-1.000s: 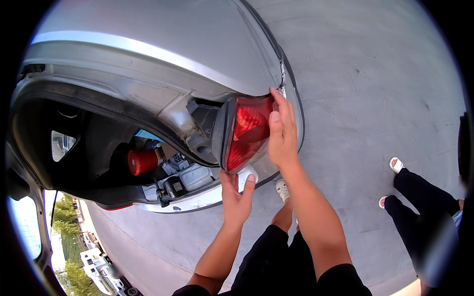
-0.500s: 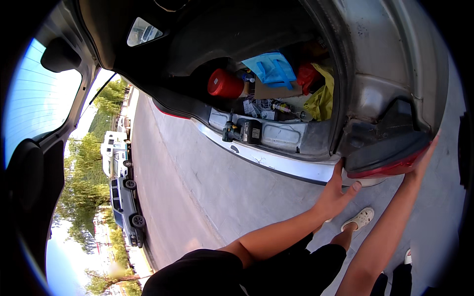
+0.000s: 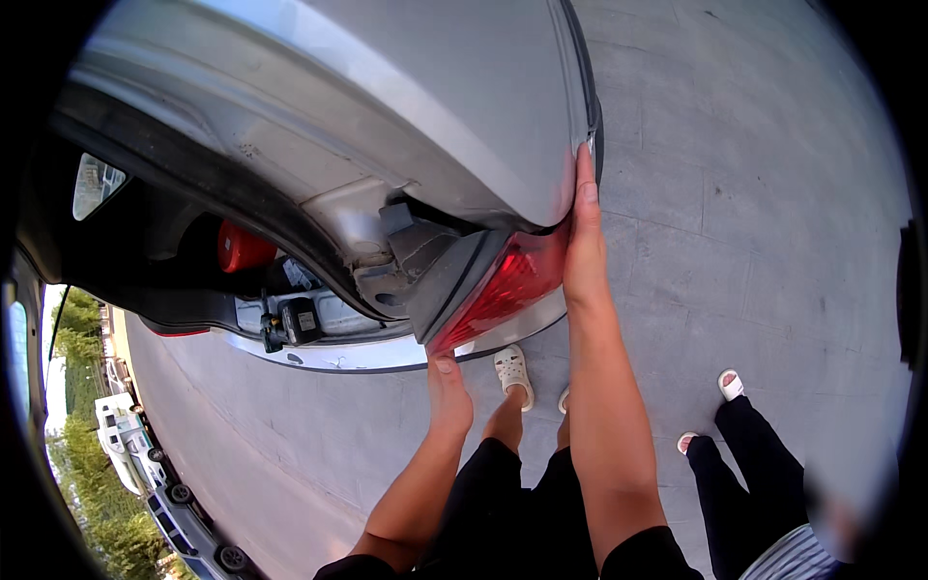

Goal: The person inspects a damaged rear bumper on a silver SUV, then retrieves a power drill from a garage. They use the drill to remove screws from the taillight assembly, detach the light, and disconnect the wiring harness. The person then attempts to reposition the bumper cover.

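A red car tail light (image 3: 503, 285) with a dark inner side sits at the rear corner of a silver car, and both my hands are on it. My left hand (image 3: 449, 394) grips its lower inner corner, the thumb showing and the other fingers mostly hidden. Along the light's outer edge lies my right hand (image 3: 585, 251), fingers reaching up beside the body panel (image 3: 483, 106). Between the light and the boot opening, a bare metal recess (image 3: 353, 217) with a black plastic piece (image 3: 416, 232) is exposed.
A cordless drill (image 3: 272, 324) rests on the boot sill above the bumper (image 3: 367, 356). Inside the boot is a red container (image 3: 244, 248). A person in dark trousers (image 3: 725, 483) stands on the paving at my right. Parked vehicles (image 3: 184, 532) line the far left.
My view has swung right, so the tail light now appears nearer the middle. My left hand has shifted from the bumper side onto the light's lower corner. The right hand stays at its outer edge.
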The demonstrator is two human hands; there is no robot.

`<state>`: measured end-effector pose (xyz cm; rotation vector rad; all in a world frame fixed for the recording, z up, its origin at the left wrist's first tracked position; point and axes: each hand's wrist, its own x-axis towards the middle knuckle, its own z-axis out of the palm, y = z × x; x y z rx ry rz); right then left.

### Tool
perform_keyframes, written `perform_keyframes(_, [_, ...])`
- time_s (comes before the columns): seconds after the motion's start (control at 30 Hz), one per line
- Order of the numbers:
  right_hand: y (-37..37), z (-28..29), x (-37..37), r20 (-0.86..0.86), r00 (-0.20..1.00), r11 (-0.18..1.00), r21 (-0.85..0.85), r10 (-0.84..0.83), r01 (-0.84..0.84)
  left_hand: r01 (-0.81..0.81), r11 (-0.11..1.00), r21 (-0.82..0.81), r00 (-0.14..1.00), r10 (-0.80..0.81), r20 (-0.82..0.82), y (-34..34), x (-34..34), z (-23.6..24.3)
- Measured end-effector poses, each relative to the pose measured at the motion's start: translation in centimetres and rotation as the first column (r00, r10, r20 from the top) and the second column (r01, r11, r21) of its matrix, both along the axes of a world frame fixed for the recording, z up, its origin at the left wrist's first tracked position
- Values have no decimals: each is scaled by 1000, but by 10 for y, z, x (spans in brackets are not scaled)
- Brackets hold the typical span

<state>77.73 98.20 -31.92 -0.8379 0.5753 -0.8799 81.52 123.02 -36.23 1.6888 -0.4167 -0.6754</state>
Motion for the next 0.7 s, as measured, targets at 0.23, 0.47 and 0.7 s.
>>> perform_keyframes(0.23, [-32,3,-25,-124,974,965,-209,-189,161,-13,1000,-24,999,12,-48,4,9,0])
perform_keyframes(0.47, [-20,-25,6,-297,932,931,-353,-206,93,38,999,-11,999,-38,36,-5,8,15])
perform_keyframes(0.7, [-37,-41,-5,-323,938,934,-356,-127,4,26,999,27,997,-28,79,-9,1,20])
